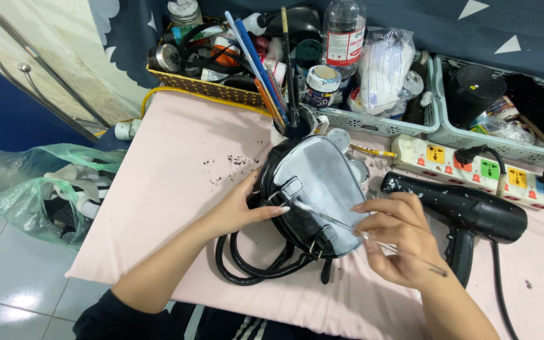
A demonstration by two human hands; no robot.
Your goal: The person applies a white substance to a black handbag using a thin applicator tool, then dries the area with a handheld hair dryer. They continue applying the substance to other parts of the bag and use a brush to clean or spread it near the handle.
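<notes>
- I see the small black bag (313, 189) lying on the pink table (177, 189), near its middle, with its front panel coated in pale grey-white paint and its black straps (253, 261) looped toward me.
- My left hand (240, 211) rests on the bag's left side, fingers laid flat across it, pinning it rather than gripping.
- My right hand (398, 236) is pinched narrow around a thin brush (373, 236), whose tip touches the painted panel near a buckle.
- Just right of that hand lies a black hair dryer (467, 211) speckled with white; its handle points toward me and sits close to my right wrist.
- Behind the dryer runs a white power strip (473, 167) with coloured sockets and one black plug in it.
- Right behind the bag stands a cup of brushes and pencils (281, 101), almost touching the bag's top edge.
- The table's far edge is walled by a woven basket (206, 85) of jars and two pale plastic baskets (448, 129), with a clear bottle (343, 31) among them.
- Open room lies to the left: bare pink surface with a few dark specks, up to the left edge.
- Beyond that edge, green plastic bags (39, 189) sit on the tiled floor.
</notes>
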